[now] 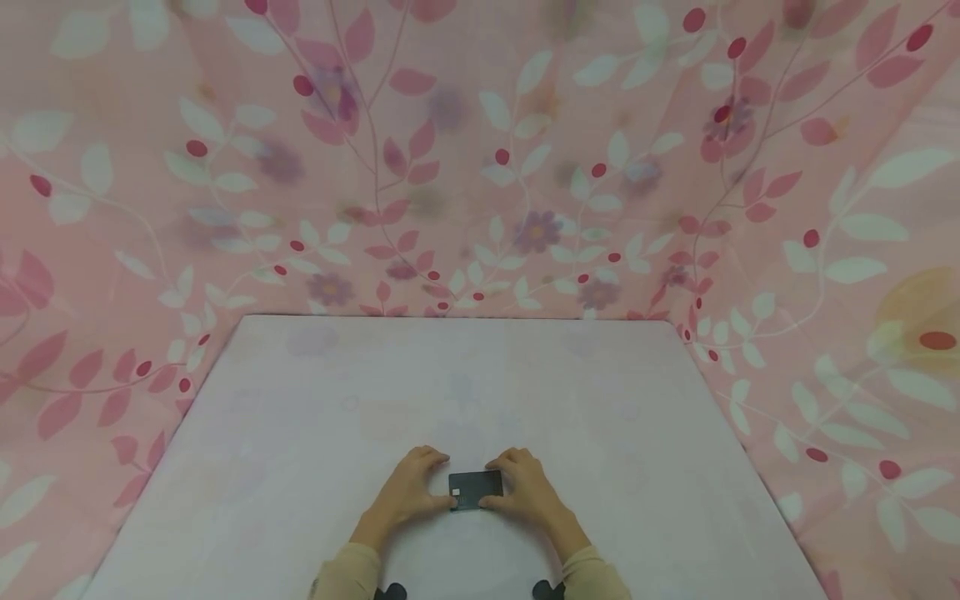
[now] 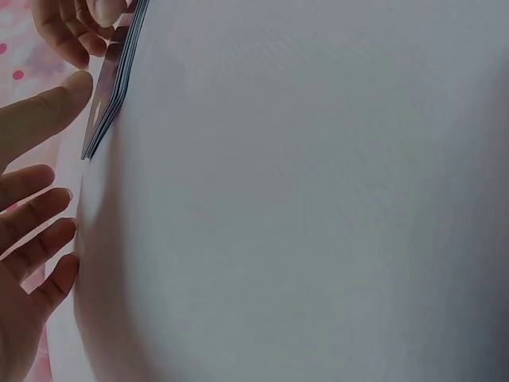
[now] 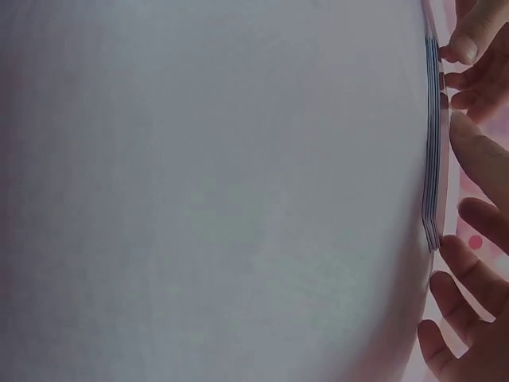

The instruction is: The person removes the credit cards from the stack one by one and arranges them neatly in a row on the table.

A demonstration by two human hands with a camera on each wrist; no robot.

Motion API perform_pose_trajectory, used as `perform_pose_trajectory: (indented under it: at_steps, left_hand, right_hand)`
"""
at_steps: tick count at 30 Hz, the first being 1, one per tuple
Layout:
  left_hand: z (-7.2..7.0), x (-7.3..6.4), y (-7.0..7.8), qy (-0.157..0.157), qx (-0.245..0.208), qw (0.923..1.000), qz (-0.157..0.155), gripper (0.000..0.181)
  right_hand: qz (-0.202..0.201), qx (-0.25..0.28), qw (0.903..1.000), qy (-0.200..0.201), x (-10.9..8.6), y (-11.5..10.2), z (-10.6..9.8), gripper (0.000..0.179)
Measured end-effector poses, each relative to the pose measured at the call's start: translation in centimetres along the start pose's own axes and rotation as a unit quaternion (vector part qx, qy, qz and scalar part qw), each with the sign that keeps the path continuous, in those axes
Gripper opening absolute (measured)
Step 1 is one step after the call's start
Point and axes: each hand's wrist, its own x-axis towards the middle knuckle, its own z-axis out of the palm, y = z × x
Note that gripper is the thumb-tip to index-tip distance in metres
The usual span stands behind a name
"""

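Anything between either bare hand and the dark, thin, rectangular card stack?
Nothing visible. The bare left hand is at the left end of the card stack, the bare right hand at its right end; no other object shows between.

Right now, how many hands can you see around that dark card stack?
2. The left hand is at the left end of the dark card stack; the right hand is at its right end. No others show.

A pink leaf-and-berry backdrop (image 1: pixel 450 50), probably printed fabric, fills the head view's upper half and runs down both sides. Across the lower centre spreads a whitish tabletop (image 1: pixel 465 392), narrowing upward, under soft, dim light.
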Motion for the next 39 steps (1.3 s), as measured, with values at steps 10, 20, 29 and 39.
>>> perform_pose_trajectory:
  at_steps: [10,20,29,39]
  left_hand:
    - [1.1,0.1,0.0,0.014,0.046,0.9985,0.025,0.062]
    - [1.4,-0.1,0.1,0.013,0.03,0.9994,0.011,0.053]
    - [2.2,-0.6,0.2,0.048,0.012,0.9988,0.008,0.053]
    - [2.7,-1.0,-0.1,0.071,0.011,0.9974,0.004,0.052]
  right_hand:
    - [0.0,-0.007,0.9999,-0.015,0.0,0.2,0.6,0.06]
    - [0.029,0.025,0.9988,-0.031,0.4,-0.2,0.5,0.061]
    - [0.049,0.03,0.9981,-0.023,0.3,-0.7,0.4,0.063]
    - [0.058,0.071,0.9949,-0.043,-0.1,-1.5,-0.1,0.063]
